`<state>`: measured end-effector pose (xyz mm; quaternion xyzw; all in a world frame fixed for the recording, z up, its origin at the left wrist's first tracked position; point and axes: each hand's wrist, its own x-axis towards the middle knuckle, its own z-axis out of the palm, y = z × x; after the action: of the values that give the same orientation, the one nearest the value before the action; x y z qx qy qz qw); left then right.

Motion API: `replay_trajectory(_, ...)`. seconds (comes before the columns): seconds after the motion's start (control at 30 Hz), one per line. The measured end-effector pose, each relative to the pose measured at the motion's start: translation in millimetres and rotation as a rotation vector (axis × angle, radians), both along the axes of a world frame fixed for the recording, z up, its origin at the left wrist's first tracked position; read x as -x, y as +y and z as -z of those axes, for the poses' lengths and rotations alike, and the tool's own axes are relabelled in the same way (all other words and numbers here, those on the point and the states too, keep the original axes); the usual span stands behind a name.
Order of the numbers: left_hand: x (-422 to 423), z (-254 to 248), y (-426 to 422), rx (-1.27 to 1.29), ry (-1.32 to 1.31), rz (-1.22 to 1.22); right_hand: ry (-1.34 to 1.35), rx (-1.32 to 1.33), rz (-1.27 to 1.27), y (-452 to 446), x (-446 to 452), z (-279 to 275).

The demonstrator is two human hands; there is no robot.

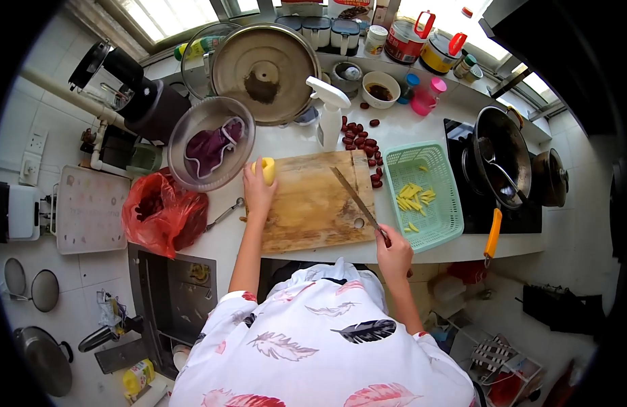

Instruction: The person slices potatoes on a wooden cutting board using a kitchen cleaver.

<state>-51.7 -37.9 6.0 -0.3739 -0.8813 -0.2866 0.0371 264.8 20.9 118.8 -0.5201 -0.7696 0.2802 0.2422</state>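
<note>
While the left hand [260, 197] pinches a yellow chunk [268, 175] at the 10 o'clock corner of the cutting board [306, 218], the right hand [395, 256] sits at 4 o'clock from the board's middle, its grip wrapped firmly round the handle of a knife [356, 199]. The blade slants over the board with its tip toward 11 o'clock, well apart from the chunk; whether the edge touches the wood, I cannot tell. The left grip's fingers curl over the chunk, and I cannot tell whether it rests on the board.

At 3 o'clock on the tabletop [409, 125], a green basket [435, 220] holds pale yellow strips [414, 197]. Red dates [369, 144] lie loose toward 1 o'clock, a spray bottle [329, 119] stands at 12, and a red plastic bag [186, 227] sits at 9, with a peeler [225, 214] between it and the board.

My reading is a pause between holding and cutting: the chunk looks whole enough to slice. A cut from here would call for setting it flat nearer the board's middle, tucking the left fingertips back and bringing the blade across toward 9 o'clock.
</note>
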Motion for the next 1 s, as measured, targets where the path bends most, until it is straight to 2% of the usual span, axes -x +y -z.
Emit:
replay_trajectory(0.13,3.2,-17.2,-2.9,0.061,-0.16,-0.008,0.014,0.061,-0.042,-4.3,12.4,2.7)
replay_trajectory(0.2,-4.0,-26.6,-3.7,0.051,-0.577,-0.07,0.027,0.078,-0.042,-6.7,16.2,8.6)
replay_trajectory(0.27,-28.8,-21.4,-10.3,-0.179,-0.806,-0.052,0.035,0.101,-0.042,-10.4,18.9,13.7)
replay_trajectory(0.33,-54.4,-19.1,-10.8,-0.127,-0.874,-0.053,0.009,0.264,-0.019,-11.5,23.0,17.2)
replay_trajectory(0.43,-87.7,-15.1,-8.8,-0.032,-0.786,-0.051,0.012,0.34,-0.032,-14.8,28.7,22.3)
replay_trajectory(0.5,-102.4,-26.3,-6.0,0.14,-0.544,-0.049,0.011,0.335,-0.02,-19.6,32.8,25.6)
replay_trajectory(0.6,-105.9,-54.3,-3.8,0.245,-0.594,-0.026,0.032,0.336,-0.014,-24.4,35.2,26.0)
replay_trajectory(0.73,-93.6,-38.5,-13.0,0.247,-0.61,0.07,0.05,0.342,-0.097,-23.8,38.0,23.0)
replay_trajectory(0.8,-83.7,4.6,-24.7,-0.105,-0.664,0.217,0.043,0.382,-0.116,-24.0,41.5,14.1)
replay_trajectory(0.87,-80.2,18.1,-32.7,-0.132,-0.716,0.225,0.037,0.423,-0.14,-25.1,44.7,8.5)
replay_trajectory(0.93,-81.3,12.6,-37.6,-0.26,-1.159,0.117,0.027,0.407,-0.179,-25.7,48.4,6.3)
replay_trajectory(1.0,-84.7,10.8,-37.3,-0.245,-1.069,0.135,0.017,0.405,-0.194,-26.2,52.3,1.9)
